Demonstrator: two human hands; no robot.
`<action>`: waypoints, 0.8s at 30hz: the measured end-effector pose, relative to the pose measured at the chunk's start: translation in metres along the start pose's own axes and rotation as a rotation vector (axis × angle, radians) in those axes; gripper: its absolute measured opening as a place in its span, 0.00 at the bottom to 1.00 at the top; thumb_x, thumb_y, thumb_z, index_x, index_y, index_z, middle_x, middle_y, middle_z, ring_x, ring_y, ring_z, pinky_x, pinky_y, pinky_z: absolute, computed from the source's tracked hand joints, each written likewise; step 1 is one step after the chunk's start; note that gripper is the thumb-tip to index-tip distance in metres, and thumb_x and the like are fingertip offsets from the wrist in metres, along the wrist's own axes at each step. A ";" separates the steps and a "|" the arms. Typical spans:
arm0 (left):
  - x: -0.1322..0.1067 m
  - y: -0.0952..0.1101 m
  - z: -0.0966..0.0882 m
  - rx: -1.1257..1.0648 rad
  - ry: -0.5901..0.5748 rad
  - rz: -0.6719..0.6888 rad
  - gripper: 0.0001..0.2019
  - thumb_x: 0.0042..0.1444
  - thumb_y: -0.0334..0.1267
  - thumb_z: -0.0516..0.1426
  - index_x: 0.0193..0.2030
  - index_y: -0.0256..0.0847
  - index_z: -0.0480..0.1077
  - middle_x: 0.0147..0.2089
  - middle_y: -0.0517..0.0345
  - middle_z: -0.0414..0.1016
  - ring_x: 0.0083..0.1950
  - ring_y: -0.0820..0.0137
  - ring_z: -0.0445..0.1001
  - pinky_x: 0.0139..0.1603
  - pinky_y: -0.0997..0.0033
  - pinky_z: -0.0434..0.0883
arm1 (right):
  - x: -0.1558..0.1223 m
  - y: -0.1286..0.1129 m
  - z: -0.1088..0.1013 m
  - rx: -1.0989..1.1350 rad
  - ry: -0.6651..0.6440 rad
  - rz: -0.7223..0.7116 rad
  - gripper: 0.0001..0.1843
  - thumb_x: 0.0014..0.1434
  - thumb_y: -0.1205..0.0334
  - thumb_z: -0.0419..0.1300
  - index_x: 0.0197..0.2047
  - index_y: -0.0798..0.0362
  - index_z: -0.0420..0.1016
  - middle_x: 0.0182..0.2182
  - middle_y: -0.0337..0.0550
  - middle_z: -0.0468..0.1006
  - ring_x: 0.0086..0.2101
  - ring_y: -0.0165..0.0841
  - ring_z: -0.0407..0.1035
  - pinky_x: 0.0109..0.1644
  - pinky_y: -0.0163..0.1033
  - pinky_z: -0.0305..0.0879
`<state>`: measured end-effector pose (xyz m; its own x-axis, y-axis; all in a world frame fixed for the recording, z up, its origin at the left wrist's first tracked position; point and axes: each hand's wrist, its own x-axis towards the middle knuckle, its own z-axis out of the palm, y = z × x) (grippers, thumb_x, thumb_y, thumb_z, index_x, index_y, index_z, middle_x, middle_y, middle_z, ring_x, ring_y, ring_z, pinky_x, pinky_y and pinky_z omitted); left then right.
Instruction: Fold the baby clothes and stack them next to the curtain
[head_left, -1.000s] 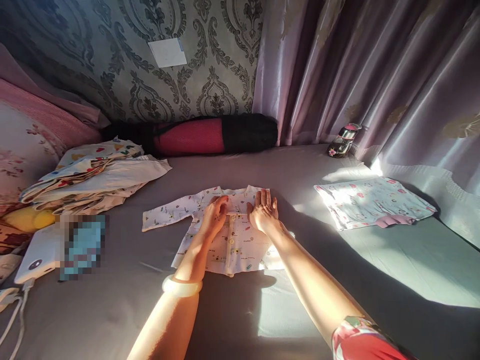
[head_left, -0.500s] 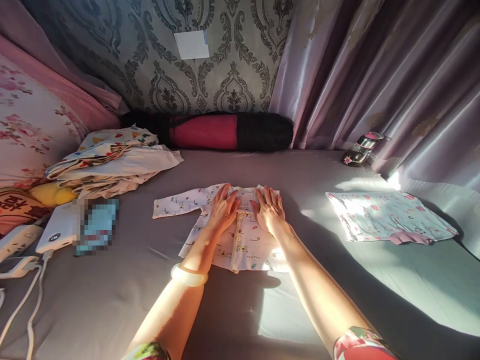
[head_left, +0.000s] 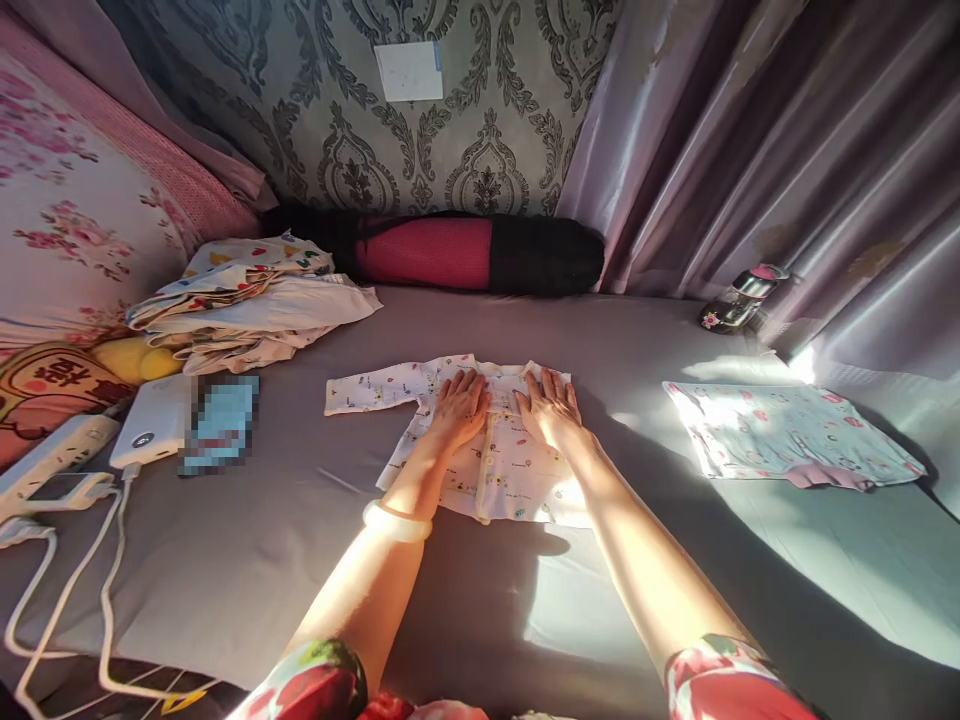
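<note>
A small white printed baby shirt [head_left: 487, 470] lies flat on the grey bed sheet [head_left: 465, 620], its left sleeve stretched out to the left. My left hand [head_left: 459, 408] rests flat on the shirt's upper left chest, fingers apart; a pale bangle [head_left: 396, 521] circles that wrist. My right hand [head_left: 553, 409] lies flat on the upper right chest, fingers spread. Neither hand holds anything. The shirt's right sleeve is hidden under my right hand and arm.
A folded pale-blue printed garment [head_left: 787, 435] lies to the right. A pile of clothes [head_left: 251, 310] sits at the left, near a power bank [head_left: 150, 435], a power strip [head_left: 52, 455] and cables. A red-and-black roll [head_left: 472, 252] and a bottle [head_left: 739, 298] lie by the wall and curtain.
The view has tilted down and left. Both hands stay flat on the shirt's chest, spreading slightly apart and pressing the cloth smooth.
</note>
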<state>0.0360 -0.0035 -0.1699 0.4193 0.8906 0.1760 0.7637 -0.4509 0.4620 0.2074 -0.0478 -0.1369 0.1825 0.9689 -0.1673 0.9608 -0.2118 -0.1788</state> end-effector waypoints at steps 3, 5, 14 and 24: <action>0.002 -0.001 -0.005 -0.073 0.030 0.014 0.18 0.65 0.35 0.50 0.59 0.40 0.68 0.66 0.43 0.68 0.70 0.55 0.61 0.70 0.47 0.55 | 0.002 -0.006 -0.007 -0.004 -0.046 0.000 0.34 0.71 0.53 0.39 0.74 0.61 0.48 0.73 0.59 0.42 0.71 0.49 0.35 0.72 0.57 0.33; 0.004 -0.002 -0.010 -0.149 0.058 0.029 0.14 0.63 0.33 0.52 0.54 0.38 0.71 0.59 0.41 0.73 0.64 0.55 0.68 0.66 0.51 0.62 | 0.005 -0.012 -0.008 -0.007 0.000 -0.051 0.34 0.71 0.54 0.40 0.74 0.64 0.49 0.72 0.60 0.45 0.71 0.48 0.37 0.72 0.57 0.34; 0.008 -0.035 -0.039 -0.321 0.279 -0.199 0.15 0.62 0.34 0.52 0.53 0.37 0.73 0.46 0.45 0.79 0.52 0.57 0.76 0.55 0.57 0.70 | 0.021 -0.036 0.015 0.025 0.101 0.026 0.37 0.71 0.50 0.38 0.73 0.69 0.49 0.72 0.60 0.45 0.71 0.47 0.38 0.73 0.53 0.34; -0.002 -0.080 -0.068 -0.235 0.401 -0.452 0.14 0.61 0.36 0.52 0.47 0.36 0.75 0.48 0.40 0.79 0.53 0.56 0.76 0.53 0.60 0.70 | 0.025 -0.035 0.005 0.040 0.029 0.026 0.37 0.71 0.51 0.40 0.73 0.69 0.48 0.73 0.61 0.43 0.71 0.48 0.37 0.73 0.55 0.34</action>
<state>-0.0591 0.0345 -0.1480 -0.1689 0.9630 0.2099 0.6752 -0.0421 0.7365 0.1774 -0.0169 -0.1394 0.2133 0.9662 -0.1446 0.9468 -0.2409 -0.2134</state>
